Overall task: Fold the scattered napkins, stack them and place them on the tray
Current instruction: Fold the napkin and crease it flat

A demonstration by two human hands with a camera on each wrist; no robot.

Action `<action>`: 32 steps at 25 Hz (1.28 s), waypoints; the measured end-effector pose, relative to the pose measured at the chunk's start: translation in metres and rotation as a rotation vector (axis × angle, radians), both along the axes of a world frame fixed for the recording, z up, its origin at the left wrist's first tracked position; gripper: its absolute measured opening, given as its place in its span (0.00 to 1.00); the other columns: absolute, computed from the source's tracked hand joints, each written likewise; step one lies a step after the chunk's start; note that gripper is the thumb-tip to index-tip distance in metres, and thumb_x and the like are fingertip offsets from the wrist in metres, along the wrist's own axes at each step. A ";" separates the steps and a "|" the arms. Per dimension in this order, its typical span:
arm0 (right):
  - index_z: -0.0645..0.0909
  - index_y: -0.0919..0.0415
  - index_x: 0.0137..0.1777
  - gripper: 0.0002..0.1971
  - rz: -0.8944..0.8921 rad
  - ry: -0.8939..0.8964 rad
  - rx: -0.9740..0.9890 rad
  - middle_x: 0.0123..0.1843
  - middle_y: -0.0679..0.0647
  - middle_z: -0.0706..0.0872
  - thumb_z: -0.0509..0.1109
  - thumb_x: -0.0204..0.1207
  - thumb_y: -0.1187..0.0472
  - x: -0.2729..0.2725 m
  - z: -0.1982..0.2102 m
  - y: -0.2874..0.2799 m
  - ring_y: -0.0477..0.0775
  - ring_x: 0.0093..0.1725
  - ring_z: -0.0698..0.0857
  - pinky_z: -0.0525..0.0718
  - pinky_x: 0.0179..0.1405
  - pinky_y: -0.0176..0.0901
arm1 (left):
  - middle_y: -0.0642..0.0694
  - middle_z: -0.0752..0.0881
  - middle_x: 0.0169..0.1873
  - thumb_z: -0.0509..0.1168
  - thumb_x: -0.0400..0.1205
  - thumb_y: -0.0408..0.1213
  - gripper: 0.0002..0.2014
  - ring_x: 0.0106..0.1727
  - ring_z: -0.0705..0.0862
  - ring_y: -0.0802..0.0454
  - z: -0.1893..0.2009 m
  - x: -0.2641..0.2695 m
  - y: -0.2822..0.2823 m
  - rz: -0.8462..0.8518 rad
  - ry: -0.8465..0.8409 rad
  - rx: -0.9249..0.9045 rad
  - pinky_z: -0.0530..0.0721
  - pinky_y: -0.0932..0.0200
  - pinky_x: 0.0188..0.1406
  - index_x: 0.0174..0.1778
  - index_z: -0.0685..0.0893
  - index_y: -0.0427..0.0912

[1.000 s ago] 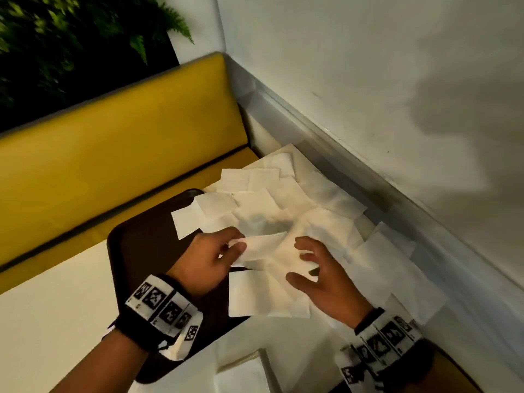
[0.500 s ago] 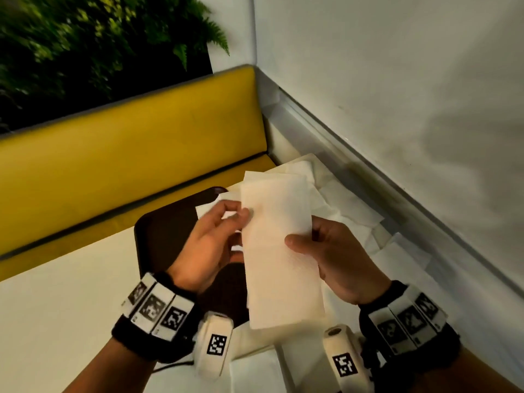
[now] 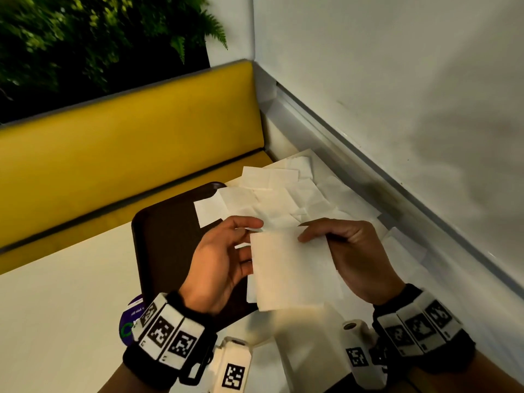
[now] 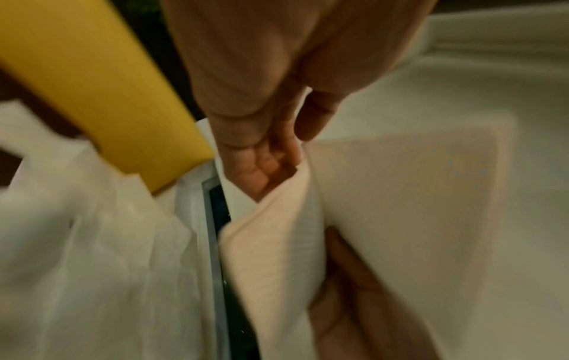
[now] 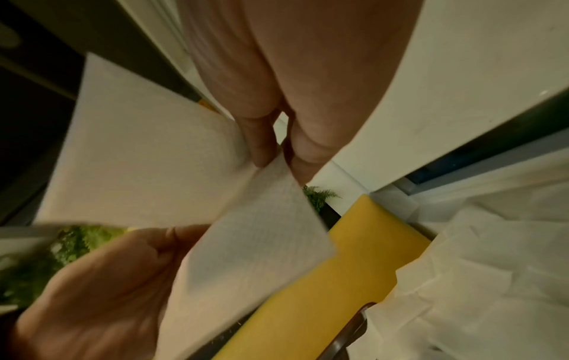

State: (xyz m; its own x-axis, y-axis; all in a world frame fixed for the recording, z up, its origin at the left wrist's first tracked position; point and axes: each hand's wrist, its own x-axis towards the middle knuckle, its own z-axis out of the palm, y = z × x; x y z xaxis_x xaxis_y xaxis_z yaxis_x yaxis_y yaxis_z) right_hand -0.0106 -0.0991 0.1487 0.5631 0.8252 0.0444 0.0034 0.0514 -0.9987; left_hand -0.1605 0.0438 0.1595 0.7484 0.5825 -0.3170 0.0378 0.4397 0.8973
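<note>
I hold one white napkin (image 3: 292, 270) in the air over the near right part of the dark brown tray (image 3: 164, 236). It is folded over into a short rectangle. My left hand (image 3: 246, 242) pinches its left edge, with the thumb on one side and the fingers in the fold (image 4: 261, 168). My right hand (image 3: 309, 236) pinches the top right corner between thumb and forefinger (image 5: 261, 151). Several loose napkins (image 3: 278, 199) lie spread over the table's far right corner, and one of them overlaps the tray's far edge.
The white table (image 3: 56, 307) meets a yellow bench back (image 3: 127, 154) at the far side and a white wall with a grey ledge (image 3: 368, 171) on the right. A purple round sticker (image 3: 130, 319) and more white paper (image 3: 306, 333) lie near me.
The napkin hung as a long strip half a second ago and is now folded over to about half that length. Both hands have lifted from the pile and drawn closer to me.
</note>
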 end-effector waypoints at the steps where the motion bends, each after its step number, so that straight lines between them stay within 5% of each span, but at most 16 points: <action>1: 0.89 0.69 0.38 0.18 0.005 -0.028 0.001 0.43 0.49 0.93 0.61 0.73 0.86 0.001 -0.001 -0.001 0.48 0.48 0.90 0.87 0.48 0.34 | 0.37 0.84 0.37 0.52 0.88 0.39 0.17 0.30 0.84 0.49 -0.001 0.003 -0.001 -0.017 0.019 -0.106 0.84 0.56 0.32 0.51 0.84 0.34; 3: 0.89 0.68 0.39 0.18 -0.005 -0.091 -0.018 0.44 0.47 0.93 0.61 0.73 0.86 0.001 -0.003 -0.001 0.47 0.49 0.90 0.86 0.49 0.32 | 0.37 0.87 0.39 0.58 0.86 0.48 0.21 0.36 0.85 0.46 -0.007 0.009 -0.004 -0.032 0.080 -0.026 0.83 0.50 0.41 0.49 0.87 0.33; 7: 0.87 0.60 0.55 0.23 0.175 -0.120 -0.138 0.57 0.50 0.89 0.61 0.68 0.81 0.023 0.010 -0.011 0.50 0.60 0.86 0.87 0.58 0.42 | 0.46 0.85 0.26 0.72 0.79 0.34 0.03 0.22 0.74 0.56 -0.018 0.018 -0.005 -0.009 0.111 0.525 0.72 0.64 0.24 0.39 0.89 0.41; 9: 0.84 0.55 0.61 0.23 0.267 -0.139 -0.251 0.57 0.49 0.89 0.63 0.70 0.75 0.031 0.022 -0.006 0.48 0.60 0.86 0.86 0.61 0.47 | 0.38 0.87 0.31 0.73 0.78 0.39 0.02 0.24 0.75 0.44 -0.020 0.019 -0.003 -0.037 0.099 0.670 0.76 0.54 0.25 0.41 0.89 0.46; 11: 0.85 0.50 0.58 0.11 0.254 -0.324 -0.346 0.49 0.48 0.92 0.71 0.76 0.60 0.027 0.026 0.010 0.46 0.52 0.89 0.88 0.56 0.49 | 0.43 0.89 0.36 0.73 0.79 0.41 0.03 0.32 0.82 0.36 -0.018 0.020 -0.005 -0.064 0.079 0.750 0.84 0.43 0.34 0.42 0.88 0.47; 13: 0.88 0.49 0.51 0.10 0.224 -0.436 -0.371 0.44 0.46 0.92 0.72 0.74 0.49 0.018 0.020 0.021 0.45 0.45 0.89 0.89 0.51 0.51 | 0.49 0.91 0.38 0.73 0.78 0.37 0.02 0.36 0.86 0.45 -0.019 0.019 -0.004 -0.030 0.082 0.716 0.85 0.45 0.38 0.42 0.88 0.44; 15: 0.90 0.52 0.47 0.06 0.148 -0.341 -0.344 0.42 0.46 0.92 0.73 0.74 0.55 0.017 0.008 0.019 0.46 0.43 0.90 0.91 0.46 0.46 | 0.50 0.91 0.37 0.73 0.78 0.35 0.01 0.36 0.86 0.53 -0.026 0.012 0.000 0.015 0.095 0.682 0.83 0.53 0.39 0.41 0.89 0.43; 18: 0.89 0.55 0.44 0.04 0.132 -0.235 -0.409 0.34 0.47 0.91 0.73 0.75 0.62 0.005 -0.023 0.005 0.46 0.33 0.89 0.87 0.34 0.32 | 0.44 0.90 0.34 0.73 0.78 0.36 0.02 0.34 0.85 0.39 -0.060 -0.020 0.001 -0.021 0.180 0.619 0.83 0.45 0.35 0.40 0.89 0.47; 20: 0.89 0.58 0.43 0.03 0.191 -0.258 -0.495 0.31 0.48 0.89 0.73 0.75 0.63 -0.022 -0.060 0.000 0.47 0.28 0.87 0.86 0.31 0.36 | 0.45 0.89 0.31 0.74 0.78 0.38 0.03 0.30 0.82 0.40 -0.100 -0.053 -0.010 -0.051 0.291 0.574 0.83 0.44 0.32 0.39 0.88 0.50; 23: 0.88 0.59 0.39 0.03 0.271 -0.269 -0.602 0.29 0.48 0.89 0.74 0.73 0.61 -0.069 -0.128 -0.011 0.45 0.26 0.87 0.90 0.32 0.48 | 0.52 0.87 0.28 0.74 0.76 0.41 0.05 0.27 0.82 0.56 -0.161 -0.102 -0.037 -0.070 0.560 0.541 0.84 0.48 0.32 0.35 0.86 0.51; 27: 0.85 0.58 0.38 0.06 0.297 -0.337 -0.698 0.31 0.50 0.88 0.73 0.74 0.58 -0.101 -0.191 -0.025 0.49 0.33 0.86 0.88 0.39 0.50 | 0.56 0.85 0.31 0.71 0.79 0.46 0.09 0.35 0.84 0.52 -0.205 -0.123 -0.065 -0.154 0.785 0.526 0.87 0.50 0.40 0.33 0.81 0.53; 32: 0.81 0.59 0.41 0.06 0.323 -0.445 -0.708 0.35 0.53 0.86 0.69 0.78 0.58 -0.114 -0.213 -0.023 0.52 0.35 0.83 0.83 0.39 0.46 | 0.49 0.86 0.41 0.66 0.81 0.49 0.09 0.42 0.82 0.48 -0.226 -0.126 -0.065 -0.201 0.893 0.654 0.83 0.52 0.45 0.41 0.80 0.50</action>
State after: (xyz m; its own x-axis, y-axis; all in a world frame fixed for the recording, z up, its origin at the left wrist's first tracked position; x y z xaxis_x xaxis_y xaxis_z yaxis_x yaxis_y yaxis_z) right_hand -0.1242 -0.1220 -0.0647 0.3506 0.8574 -0.3768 0.4902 -0.5108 -0.7062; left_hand -0.2867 -0.0211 -0.0668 0.5050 0.7277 -0.4642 0.7994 -0.1915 0.5695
